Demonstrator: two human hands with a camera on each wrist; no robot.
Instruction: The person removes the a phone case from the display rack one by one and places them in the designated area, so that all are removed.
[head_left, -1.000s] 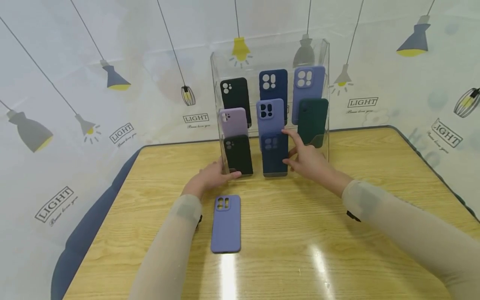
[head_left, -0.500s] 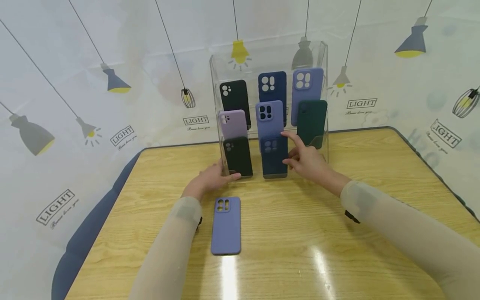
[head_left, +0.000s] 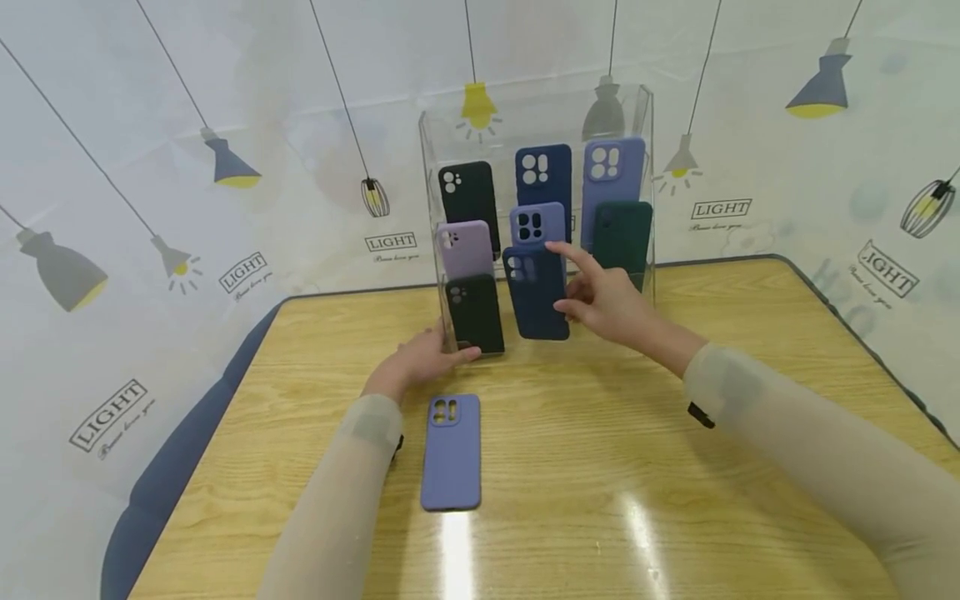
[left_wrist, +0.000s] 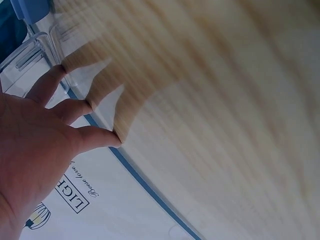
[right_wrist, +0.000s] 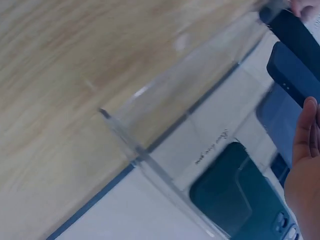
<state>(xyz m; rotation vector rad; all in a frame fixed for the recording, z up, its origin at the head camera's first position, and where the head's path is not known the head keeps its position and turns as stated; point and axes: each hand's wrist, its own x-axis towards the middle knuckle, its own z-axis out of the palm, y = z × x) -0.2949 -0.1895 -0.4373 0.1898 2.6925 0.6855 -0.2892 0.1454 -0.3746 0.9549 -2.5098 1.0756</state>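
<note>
Two hands apart | my right hand [head_left: 611, 304] pinches a dark-blue rectangular phone case [head_left: 537, 298] edgewise, at the front of a clear plastic stand [head_left: 425, 146] | my left hand [head_left: 423, 354], fingers spread, seemingly steadies it

Light in the head view is bright and even; two white glare streaks bleach the near wooden tabletop [head_left: 547, 442]; a soft shadow lies below the right sleeve [head_left: 817, 450]; wide-angle stretch shows toward the sides; the left wrist view smears and overexposes the wood grain beside a dimmer left hand [left_wrist: 40, 135]; the right wrist view is bluish, hazily soft, with a glint on the clear acrylic stand [right_wrist: 165, 175].
</note>
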